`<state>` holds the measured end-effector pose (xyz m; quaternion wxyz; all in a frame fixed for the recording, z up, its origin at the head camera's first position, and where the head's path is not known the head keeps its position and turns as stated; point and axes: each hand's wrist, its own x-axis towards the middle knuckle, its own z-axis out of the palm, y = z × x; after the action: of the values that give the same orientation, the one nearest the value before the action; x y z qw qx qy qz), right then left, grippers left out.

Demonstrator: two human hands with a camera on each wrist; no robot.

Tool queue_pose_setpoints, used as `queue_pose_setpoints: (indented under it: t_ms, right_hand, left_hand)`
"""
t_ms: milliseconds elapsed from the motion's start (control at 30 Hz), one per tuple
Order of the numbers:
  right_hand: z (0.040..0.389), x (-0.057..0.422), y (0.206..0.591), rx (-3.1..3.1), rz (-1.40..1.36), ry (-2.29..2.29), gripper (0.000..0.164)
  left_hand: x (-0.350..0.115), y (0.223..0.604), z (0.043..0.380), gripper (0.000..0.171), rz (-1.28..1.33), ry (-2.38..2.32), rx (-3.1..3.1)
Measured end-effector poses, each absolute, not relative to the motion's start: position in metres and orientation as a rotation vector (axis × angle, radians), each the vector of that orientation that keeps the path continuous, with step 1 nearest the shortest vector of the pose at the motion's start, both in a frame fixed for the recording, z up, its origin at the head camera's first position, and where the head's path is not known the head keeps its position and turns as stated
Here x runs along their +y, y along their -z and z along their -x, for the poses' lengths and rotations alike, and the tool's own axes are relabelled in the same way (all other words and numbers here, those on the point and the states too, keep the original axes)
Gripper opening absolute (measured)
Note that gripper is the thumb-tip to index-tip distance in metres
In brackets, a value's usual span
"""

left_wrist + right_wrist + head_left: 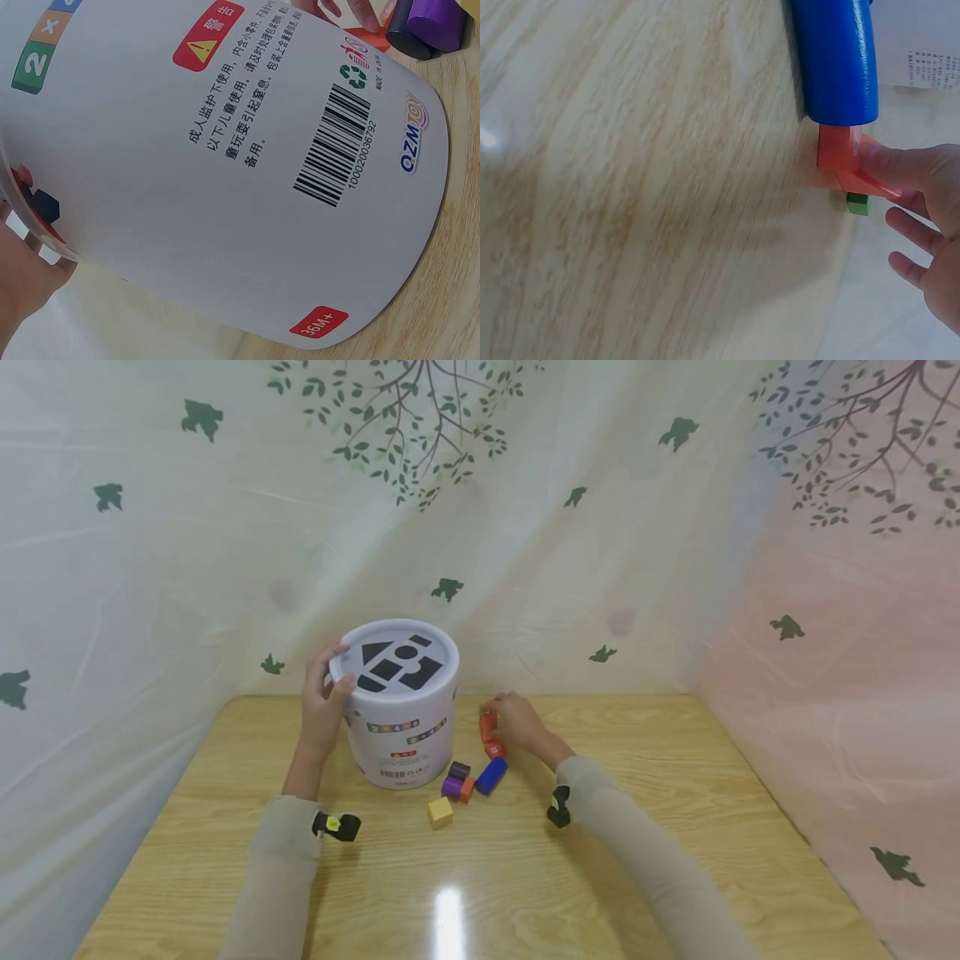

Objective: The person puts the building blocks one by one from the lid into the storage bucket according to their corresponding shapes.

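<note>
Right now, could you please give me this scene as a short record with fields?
surface: wooden table
left hand: holds the rim of the white shape-sorter bucket
right hand: fingers on a red block
beside the red block: blue cylinder, small green block
in front of the bucket: purple, black, orange and yellow block
</note>
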<state>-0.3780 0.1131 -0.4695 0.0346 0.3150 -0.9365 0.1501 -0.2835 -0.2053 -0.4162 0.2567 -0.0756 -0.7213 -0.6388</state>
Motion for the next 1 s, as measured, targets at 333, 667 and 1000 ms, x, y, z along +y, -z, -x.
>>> queue_pose_setpoints:
  t_ms: [333, 667, 1000]
  right_hand:
    - [0.375, 0.113, 0.471, -2.863, -0.972, -0.433, 0.035]
    - [0.372, 0.118, 0.469, -2.81, -1.016, -0.402, 0.026]
    - [0.371, 0.123, 0.473, -2.676, -1.02, -0.452, 0.028]
  left_hand:
    - [-0.204, 0.415, 0.283, 0.057, 0.21, 1.743, -1.943]
    - [-0.205, 0.417, 0.285, 0.056, 0.196, 1.716, -1.964]
    - [-0.206, 0.418, 0.286, 0.055, 0.189, 1.731, -1.966]
